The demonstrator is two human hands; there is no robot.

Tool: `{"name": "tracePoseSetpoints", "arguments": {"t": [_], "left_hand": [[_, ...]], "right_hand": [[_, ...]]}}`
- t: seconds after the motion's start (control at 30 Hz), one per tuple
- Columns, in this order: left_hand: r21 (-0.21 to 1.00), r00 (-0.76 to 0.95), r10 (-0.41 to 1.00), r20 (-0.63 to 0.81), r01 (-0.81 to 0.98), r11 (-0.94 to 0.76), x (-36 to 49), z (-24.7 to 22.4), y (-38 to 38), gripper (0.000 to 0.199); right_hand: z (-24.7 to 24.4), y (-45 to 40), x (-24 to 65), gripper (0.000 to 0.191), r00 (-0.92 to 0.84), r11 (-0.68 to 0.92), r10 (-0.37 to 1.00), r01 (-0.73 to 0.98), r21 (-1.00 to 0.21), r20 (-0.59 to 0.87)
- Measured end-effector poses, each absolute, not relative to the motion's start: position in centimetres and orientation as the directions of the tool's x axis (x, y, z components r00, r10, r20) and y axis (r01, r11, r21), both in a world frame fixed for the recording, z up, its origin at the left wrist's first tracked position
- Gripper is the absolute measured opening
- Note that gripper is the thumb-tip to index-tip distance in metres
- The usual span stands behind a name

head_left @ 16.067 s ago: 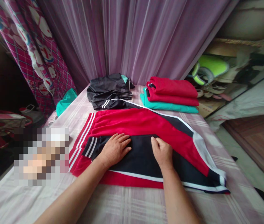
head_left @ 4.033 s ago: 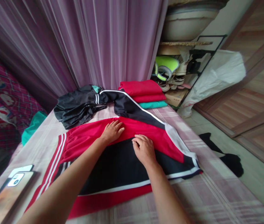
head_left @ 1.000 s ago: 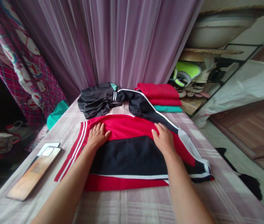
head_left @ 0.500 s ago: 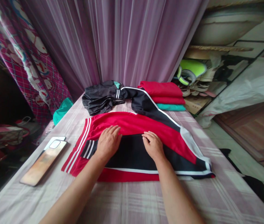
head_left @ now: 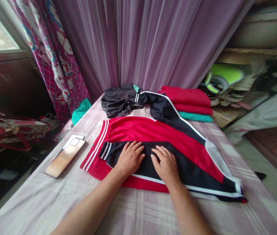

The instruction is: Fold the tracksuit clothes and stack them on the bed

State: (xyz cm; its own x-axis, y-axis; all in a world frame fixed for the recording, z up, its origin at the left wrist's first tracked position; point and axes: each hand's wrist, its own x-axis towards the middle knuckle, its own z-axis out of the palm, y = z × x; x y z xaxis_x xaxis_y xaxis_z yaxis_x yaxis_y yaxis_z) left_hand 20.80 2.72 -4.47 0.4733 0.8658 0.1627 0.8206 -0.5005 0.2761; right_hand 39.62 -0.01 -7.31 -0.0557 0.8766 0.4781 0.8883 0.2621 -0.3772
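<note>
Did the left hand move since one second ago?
Yes. The left hand has moved right, away from the striped red hem, and now rests on the black sleeve.

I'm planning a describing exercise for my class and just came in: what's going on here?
A person has the left hand and right hand on a jacket spread on a checked cloth. Both lie on the dark sleeve laid across its red body; the other sleeve stretches to the back. Behind are a dark bundle and a folded stack, with a phone off to the left.
</note>
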Motion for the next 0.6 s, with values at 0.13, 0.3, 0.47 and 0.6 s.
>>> {"name": "tracePoseSetpoints", "arguments": {"t": [0.13,0.3,0.47,0.6], "left_hand": [[0.289,0.469,0.874,0.124,0.826,-0.484,20.8,-4.3,2.5,0.045],[0.266,0.465,0.877,0.125,0.835,-0.481,20.9,-4.3,2.6,0.049],[0.215,0.446,0.884,0.143,0.857,-0.468,20.3,-4.6,2.5,0.054],[0.128,0.327,0.934,0.145,0.930,-0.345,18.1,-4.3,2.3,0.059]], "right_hand": [[-7.5,0.6,42.6,0.035,-0.003,0.221,0.870,0.897,-0.384,0.494],[-6.9,0.9,45.6,0.038,0.163,0.171,0.861,0.799,-0.576,0.482],[-6.4,0.7,46.1,0.041,0.325,0.088,0.854,0.678,-0.730,0.406],[-6.5,0.8,45.9,0.042,0.286,0.120,0.864,0.682,-0.721,0.414]]}}
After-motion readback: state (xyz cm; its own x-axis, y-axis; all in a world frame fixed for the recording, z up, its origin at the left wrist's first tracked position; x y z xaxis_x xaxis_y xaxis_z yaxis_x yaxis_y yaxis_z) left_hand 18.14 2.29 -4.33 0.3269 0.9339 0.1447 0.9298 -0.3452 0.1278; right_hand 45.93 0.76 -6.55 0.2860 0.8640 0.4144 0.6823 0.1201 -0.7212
